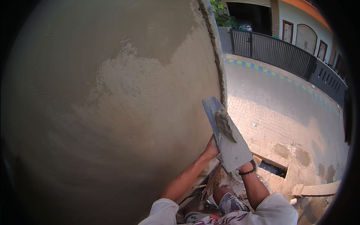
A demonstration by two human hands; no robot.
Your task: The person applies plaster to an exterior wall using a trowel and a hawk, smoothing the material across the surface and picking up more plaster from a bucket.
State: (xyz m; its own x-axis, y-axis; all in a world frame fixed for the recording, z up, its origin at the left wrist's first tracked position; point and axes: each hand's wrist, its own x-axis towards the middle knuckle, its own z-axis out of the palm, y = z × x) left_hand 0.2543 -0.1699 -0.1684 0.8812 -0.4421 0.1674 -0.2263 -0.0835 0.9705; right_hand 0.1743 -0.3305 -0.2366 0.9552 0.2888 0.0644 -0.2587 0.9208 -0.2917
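A grey-blue plasterer's float (210,106) is tilted in front of me, beside the edge of a freshly plastered wall (123,93). My left hand (212,147) is closed at its left side, with most fingers hidden behind it. Against the float lies a light grey, flat trowel (235,150). My right hand (246,167) is closed at the trowel's lower end, the grip itself hidden by the blade. A lump of wet mortar (225,125) clings to the upper part of the two tools. Smooth and rougher damp patches show on the wall.
The wall's rough edge (215,52) runs down to the tools. Beyond it lies a paved street (277,108) with a dark metal gate (279,50) and a house. Below are a drain opening (273,169) and rubble around my legs. A curved concrete piece (318,189) lies at lower right.
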